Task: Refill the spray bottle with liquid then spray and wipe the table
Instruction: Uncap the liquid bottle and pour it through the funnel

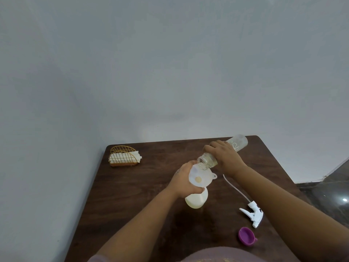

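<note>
1. Right hand: fingers and thumb were curled over the middle of a clear, frosted plastic refill bottle, gripping it from above. The wrist was bent down and the forearm ran back toward the lower right edge of the view.
2. Refill bottle: it was tipped nearly level, its closed end raised toward the far right corner of the table and its open threaded mouth lowered to the left, just above the rim of the funnel.
3. Left hand: fingers wrapped round the neck of the spray bottle and the stem under the funnel, thumb on the near side. The forearm stretched straight from the lower middle of the view.
4. Translucent white plastic funnel: it sat in the mouth of the spray bottle, with its small hanging tab pointing right; a pale yellowish patch showed at its centre.
5. Round, white translucent plastic spray bottle: it stood upright on the table near the centre, below the left hand.
6. White plastic trigger spray head with long thin dip tube: it lay on the table to the right of the spray bottle, apart from it.
7. Purple round cap: it lay open side up near the table's front right.
8. Gold wire napkin holder with white tissue: it stood at the far left corner.
9. Dark brown wooden table: it carried all items.
</note>
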`<state>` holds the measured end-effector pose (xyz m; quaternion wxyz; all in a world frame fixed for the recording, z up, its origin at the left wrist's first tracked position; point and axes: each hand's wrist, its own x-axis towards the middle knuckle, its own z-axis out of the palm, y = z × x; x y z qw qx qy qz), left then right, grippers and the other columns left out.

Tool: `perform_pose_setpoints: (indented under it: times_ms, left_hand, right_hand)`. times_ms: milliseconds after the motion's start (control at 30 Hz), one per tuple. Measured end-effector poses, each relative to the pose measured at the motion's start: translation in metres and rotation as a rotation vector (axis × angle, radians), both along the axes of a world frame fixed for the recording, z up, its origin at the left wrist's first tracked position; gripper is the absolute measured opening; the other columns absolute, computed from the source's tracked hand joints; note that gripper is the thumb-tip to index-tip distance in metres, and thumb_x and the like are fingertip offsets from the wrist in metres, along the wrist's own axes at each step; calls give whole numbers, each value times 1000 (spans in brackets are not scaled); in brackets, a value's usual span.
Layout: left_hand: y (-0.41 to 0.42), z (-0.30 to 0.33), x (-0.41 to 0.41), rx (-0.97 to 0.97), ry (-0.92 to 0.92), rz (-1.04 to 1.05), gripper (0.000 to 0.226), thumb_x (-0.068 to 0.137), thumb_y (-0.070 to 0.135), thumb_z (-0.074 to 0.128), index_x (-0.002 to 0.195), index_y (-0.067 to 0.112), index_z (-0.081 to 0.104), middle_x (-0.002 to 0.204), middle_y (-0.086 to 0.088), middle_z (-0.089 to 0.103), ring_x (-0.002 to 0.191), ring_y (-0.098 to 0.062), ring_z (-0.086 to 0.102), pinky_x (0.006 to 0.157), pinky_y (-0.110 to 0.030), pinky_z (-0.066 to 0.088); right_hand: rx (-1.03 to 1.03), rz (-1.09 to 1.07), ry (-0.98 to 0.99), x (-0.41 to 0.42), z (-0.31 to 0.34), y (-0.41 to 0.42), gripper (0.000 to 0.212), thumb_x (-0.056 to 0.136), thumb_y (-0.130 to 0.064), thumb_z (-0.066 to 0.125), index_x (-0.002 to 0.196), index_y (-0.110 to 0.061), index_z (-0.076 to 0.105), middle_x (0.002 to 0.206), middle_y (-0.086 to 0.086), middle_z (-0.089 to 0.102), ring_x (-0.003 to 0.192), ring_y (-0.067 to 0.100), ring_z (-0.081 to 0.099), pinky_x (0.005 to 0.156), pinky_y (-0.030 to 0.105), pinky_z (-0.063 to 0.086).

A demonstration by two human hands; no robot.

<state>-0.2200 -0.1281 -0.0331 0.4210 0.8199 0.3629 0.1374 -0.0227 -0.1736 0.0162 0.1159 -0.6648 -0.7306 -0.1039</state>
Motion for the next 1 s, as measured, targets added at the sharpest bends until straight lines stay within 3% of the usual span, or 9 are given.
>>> perform_pose_setpoints:
  times_ms: [467, 1000]
  left_hand:
    - [0, 2, -1, 2, 1, 0, 85, 65, 38, 84, 136, 34, 39, 131, 11, 50, 116, -14, 50, 95, -32, 48]
    - [0, 3, 0, 6, 18, 1, 86, 67, 36, 85, 138, 33, 37, 134, 11, 48, 119, -12, 47, 96, -30, 44]
  right_hand:
    - [17, 14, -3, -1, 6, -2, 38, 62, -17, 76, 96, -21, 59, 85, -3, 58, 78, 21, 54, 73, 27, 31]
    - [24, 26, -4, 1, 6, -4, 37, 62, -18, 77, 96, -20, 60, 87, -1, 60, 79, 23, 56, 74, 34, 42]
